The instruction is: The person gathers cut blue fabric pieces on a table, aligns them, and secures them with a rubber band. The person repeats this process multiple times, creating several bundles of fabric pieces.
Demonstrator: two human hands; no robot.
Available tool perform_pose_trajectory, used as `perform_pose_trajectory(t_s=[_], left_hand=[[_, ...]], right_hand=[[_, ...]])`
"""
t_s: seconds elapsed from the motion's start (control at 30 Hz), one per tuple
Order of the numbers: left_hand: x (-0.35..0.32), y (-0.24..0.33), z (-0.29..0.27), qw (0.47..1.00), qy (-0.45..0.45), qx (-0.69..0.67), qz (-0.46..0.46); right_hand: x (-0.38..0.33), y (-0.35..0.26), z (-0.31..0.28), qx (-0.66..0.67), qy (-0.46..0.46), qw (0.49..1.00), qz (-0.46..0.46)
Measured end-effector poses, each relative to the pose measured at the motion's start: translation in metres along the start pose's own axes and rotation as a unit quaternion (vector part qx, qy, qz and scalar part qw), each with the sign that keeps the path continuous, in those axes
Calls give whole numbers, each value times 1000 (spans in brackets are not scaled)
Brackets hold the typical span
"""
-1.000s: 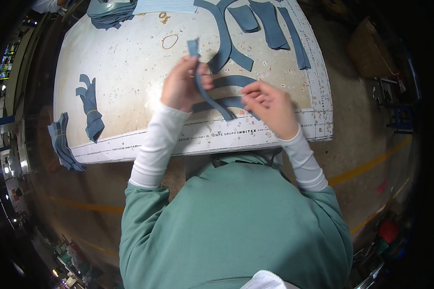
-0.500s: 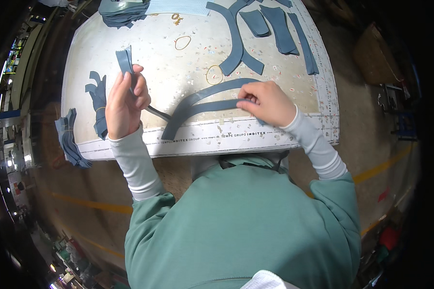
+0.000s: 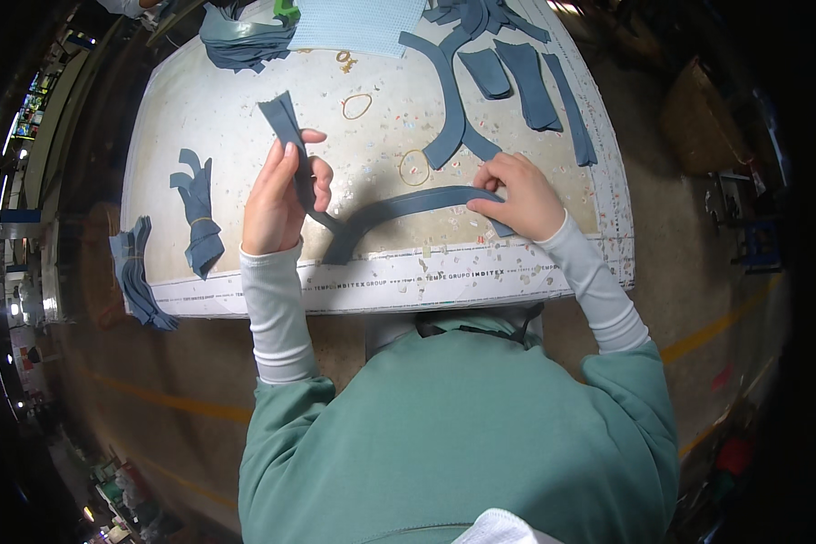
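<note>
My left hand [image 3: 276, 199] grips a bundle of blue-grey cut strips [image 3: 286, 127], whose top end sticks up above my fingers. From that hand a long curved blue-grey piece [image 3: 399, 207] runs right across the white work table [image 3: 245, 91]. My right hand [image 3: 521, 195] pinches the right end of that curved piece near the table's front edge. Both forearms wear pale grey sleeves.
More blue-grey cut pieces [image 3: 517, 72] lie at the back right. A banded bundle [image 3: 199, 218] lies at the left, another stack [image 3: 136, 272] hangs off the left edge, a heap [image 3: 240, 36] sits at the back. Rubber bands [image 3: 357, 106] lie mid-table beside a light blue sheet [image 3: 358, 23].
My left hand has come back rightward toward the middle with the strip bundle raised. The right hand slid a little right along the curved piece, which now lies stretched out.
</note>
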State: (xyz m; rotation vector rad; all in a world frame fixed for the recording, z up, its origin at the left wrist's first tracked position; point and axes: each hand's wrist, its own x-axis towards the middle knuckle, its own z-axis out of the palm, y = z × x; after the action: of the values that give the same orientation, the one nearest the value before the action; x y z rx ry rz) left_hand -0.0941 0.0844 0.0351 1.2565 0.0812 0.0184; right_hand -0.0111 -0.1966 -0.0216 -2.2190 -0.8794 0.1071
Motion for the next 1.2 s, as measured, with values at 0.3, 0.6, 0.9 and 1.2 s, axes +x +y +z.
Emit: perform_pose_trajectory(t_s=[0.3,0.6,0.9,1.2], left_hand=[[41,-2,37,993,-112,30,-20],[32,9,83,997,-60,15,40],[33,5,105,984,-68,117,118],[49,5,97,927,-128,311,166]], right_hand=[[13,-81,-75,122,-60,966,-219],[67,-80,-132,58,-86,974,-200],[81,-53,-132,214,-184,952,-115],[76,-68,-141,218,-189,939,-188]])
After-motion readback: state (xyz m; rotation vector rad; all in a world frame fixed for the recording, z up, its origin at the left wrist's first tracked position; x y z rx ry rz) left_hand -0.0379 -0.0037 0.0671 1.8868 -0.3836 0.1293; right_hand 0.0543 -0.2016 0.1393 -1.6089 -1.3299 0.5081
